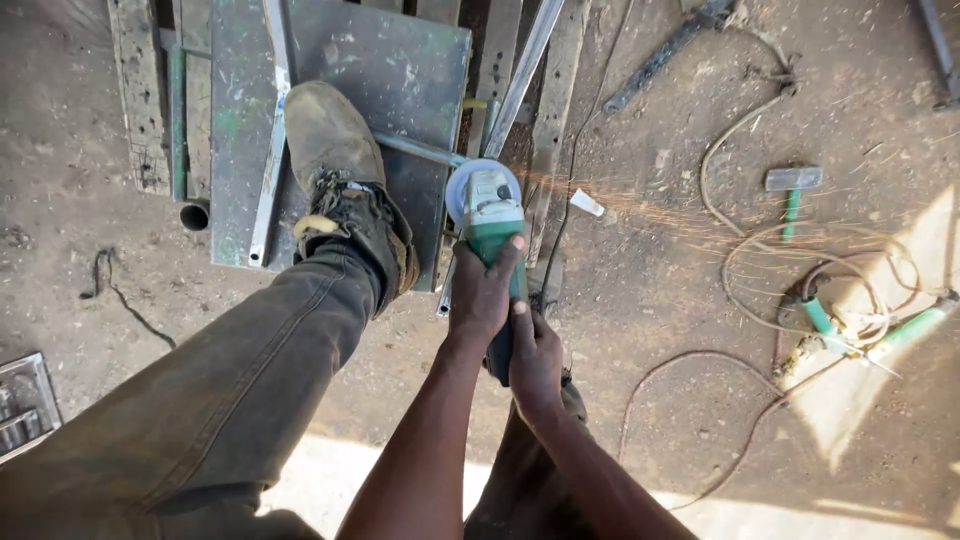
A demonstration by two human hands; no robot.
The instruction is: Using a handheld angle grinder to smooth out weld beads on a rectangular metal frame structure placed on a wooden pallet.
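A green and grey angle grinder (489,215) points away from me over the edge of a dark metal sheet (400,70). Its disc sits against a thin metal bar (420,150) and sparks spray off to the right. My left hand (482,290) is wrapped around the grinder's body just behind the head. My right hand (535,355) grips the rear handle below it. My left boot (340,170) stands on the sheet, close to the left of the disc.
A green-handled hammer (792,190) lies on the dirt at right, near coiled cables (790,270) and green clamps (870,330). Long metal bars (530,60) and planks (135,90) lie across the top. A metal tray (25,405) sits at the left edge.
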